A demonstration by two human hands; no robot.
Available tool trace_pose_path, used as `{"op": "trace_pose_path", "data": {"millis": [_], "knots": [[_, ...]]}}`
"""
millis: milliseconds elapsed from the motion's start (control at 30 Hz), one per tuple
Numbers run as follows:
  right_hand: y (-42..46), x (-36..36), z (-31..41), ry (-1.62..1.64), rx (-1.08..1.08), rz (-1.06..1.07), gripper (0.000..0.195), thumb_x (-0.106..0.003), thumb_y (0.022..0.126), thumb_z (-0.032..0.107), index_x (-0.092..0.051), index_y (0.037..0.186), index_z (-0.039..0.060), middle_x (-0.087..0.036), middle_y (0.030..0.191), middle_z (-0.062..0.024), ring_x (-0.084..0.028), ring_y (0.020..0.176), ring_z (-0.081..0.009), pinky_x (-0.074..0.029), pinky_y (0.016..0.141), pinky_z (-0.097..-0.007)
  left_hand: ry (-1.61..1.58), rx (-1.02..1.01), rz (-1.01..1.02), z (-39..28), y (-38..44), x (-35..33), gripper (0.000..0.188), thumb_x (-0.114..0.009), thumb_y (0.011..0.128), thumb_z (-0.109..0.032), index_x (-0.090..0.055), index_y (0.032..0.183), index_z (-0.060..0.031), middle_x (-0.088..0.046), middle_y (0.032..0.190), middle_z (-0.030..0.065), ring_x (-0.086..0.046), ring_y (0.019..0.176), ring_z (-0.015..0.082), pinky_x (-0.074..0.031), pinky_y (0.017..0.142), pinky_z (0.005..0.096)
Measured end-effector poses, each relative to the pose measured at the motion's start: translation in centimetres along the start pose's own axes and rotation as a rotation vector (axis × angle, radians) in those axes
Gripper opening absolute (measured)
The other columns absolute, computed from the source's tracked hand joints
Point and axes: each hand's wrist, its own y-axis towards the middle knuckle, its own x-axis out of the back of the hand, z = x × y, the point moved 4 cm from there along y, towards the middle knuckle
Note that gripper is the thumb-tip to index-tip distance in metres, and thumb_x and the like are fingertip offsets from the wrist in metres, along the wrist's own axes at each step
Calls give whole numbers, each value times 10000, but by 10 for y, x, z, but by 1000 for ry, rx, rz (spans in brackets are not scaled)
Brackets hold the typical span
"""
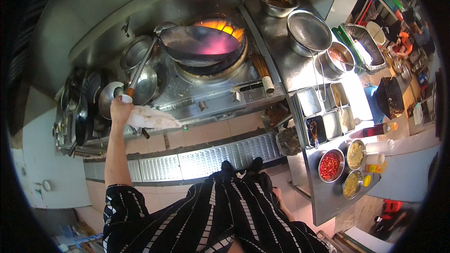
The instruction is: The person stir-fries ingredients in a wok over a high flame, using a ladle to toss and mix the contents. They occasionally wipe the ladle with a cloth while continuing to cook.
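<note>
My left hand (121, 109) grips the wooden end of a long metal handle (142, 65), with a white cloth (153, 116) bunched at the grip and trailing right. The handle reaches the left rim of a dark wok (200, 44). The wok is tilted over a round burner (211, 73), and orange flames (225, 26) rise behind its far rim. A pink glow covers part of its inside; I see no food there. My right hand (277, 194) hangs low beside my body, partly hidden, and whether it holds anything does not show.
Perforated metal strainers (146, 82) and a metal pot (135, 54) sit left of the burner. A bamboo brush (262, 72) lies to its right. The right counter bears a lidded pot (309, 31), seasoning containers (332, 124) and a bowl of chopped red peppers (330, 165). People work in the far right background.
</note>
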Motion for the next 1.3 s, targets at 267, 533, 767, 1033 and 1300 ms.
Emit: {"op": "trace_pose_path", "data": {"millis": [267,533,767,1033,1300], "knots": [[9,4,-13,93,94,69,309,-609,744,270,-632,831,-25,-637,701,-133,-579,588,-185,-422,541,-348,-335,158,133,1,-27,-11,286,-625,548,-17,-587,825,42,-609,710,93,-576,619,168,-453,558,299],[0,12,2,182,60,137,313,-614,753,269,-628,806,-40,-640,710,-135,-579,599,-174,-415,547,-350,-235,102,111,29,-44,-27,274,-637,564,-70,-574,804,46,-603,693,135,-580,598,236,-438,549,346],[-6,15,-7,313,2,197,319,-613,759,267,-624,792,-50,-642,716,-137,-579,607,-169,-410,552,-352,65,2,36,13,-58,-22,349,-617,592,-133,-565,878,59,-592,803,252,-569,790,397,-446,695,423],[2,10,-12,144,-24,138,349,-609,764,276,-622,813,-70,-646,725,-135,-593,638,-177,-425,584,-348,61,-3,70,9,-59,-13,321,-606,606,-136,-570,869,45,-598,783,235,-573,776,390,-447,690,423],[6,5,-17,106,36,132,325,-567,766,221,-603,857,-89,-581,636,-56,-539,602,-128,-421,530,-319,-98,26,142,13,-93,-13,211,-589,628,-83,-564,803,32,-591,692,187,-586,646,293,-444,599,363]]}}
